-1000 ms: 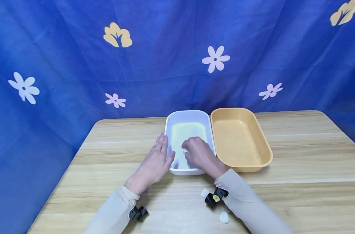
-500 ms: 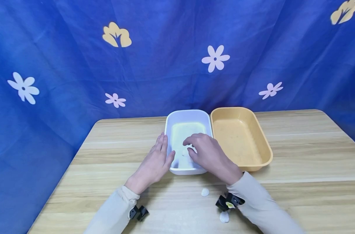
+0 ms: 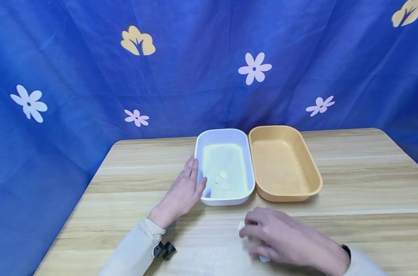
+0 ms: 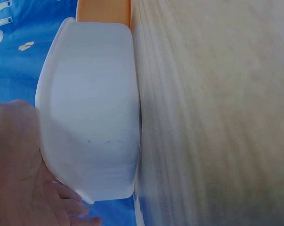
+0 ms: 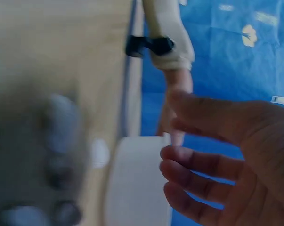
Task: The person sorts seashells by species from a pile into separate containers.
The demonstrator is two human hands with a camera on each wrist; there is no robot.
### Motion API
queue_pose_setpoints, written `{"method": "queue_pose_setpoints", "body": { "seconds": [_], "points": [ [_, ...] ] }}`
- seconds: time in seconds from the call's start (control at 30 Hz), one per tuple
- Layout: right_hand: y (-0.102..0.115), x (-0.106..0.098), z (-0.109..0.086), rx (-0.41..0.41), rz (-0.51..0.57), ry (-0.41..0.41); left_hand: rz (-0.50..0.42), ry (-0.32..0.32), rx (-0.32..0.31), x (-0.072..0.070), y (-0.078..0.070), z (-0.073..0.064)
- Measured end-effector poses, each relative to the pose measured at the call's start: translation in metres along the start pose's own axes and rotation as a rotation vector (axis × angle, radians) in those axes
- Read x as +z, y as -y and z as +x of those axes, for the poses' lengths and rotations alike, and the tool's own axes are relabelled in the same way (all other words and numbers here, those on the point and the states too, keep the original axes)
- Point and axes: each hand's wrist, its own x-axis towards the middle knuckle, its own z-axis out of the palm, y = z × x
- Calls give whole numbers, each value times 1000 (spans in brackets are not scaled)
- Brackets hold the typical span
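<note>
My left hand rests against the left rim of the white bin, fingers straight, thumb over its near corner. In the left wrist view the same hand lies along the bin's rim. Three small flat whitish pieces lie on the bin's floor. My right hand is over the table in front of the bins, fingers loosely bent, with nothing seen between them. A white piece shows at its fingertips, and another white piece is partly hidden below it. In the right wrist view its thumb and fingers stand apart.
A yellow-orange bin stands right beside the white one. Behind the wooden table hangs a blue curtain with flower prints. At the left of the right wrist view, blurred pale pieces and dark round shapes show.
My right hand has left the white bin and moved back and right over the pieces on the table. The pieces in the bin are now uncovered. My left hand stays put.
</note>
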Motion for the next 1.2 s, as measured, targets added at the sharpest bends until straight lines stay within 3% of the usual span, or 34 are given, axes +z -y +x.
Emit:
{"method": "queue_pose_setpoints", "body": {
  "seconds": [0.17,0.27,0.57,0.83,1.2],
  "points": [
    [5,8,-22,6,-1,147,5,6,-8,0,0,-1],
    [6,14,-27,-12,-10,168,4,10,-14,0,0,-1],
    [7,28,-29,-50,-18,112,-9,20,-10,0,0,0],
    [2,22,-36,8,-4,182,-12,13,-14,-1,0,-1],
    [-4,23,-46,44,1,144,-5,7,-10,0,0,0]
  ]
}}
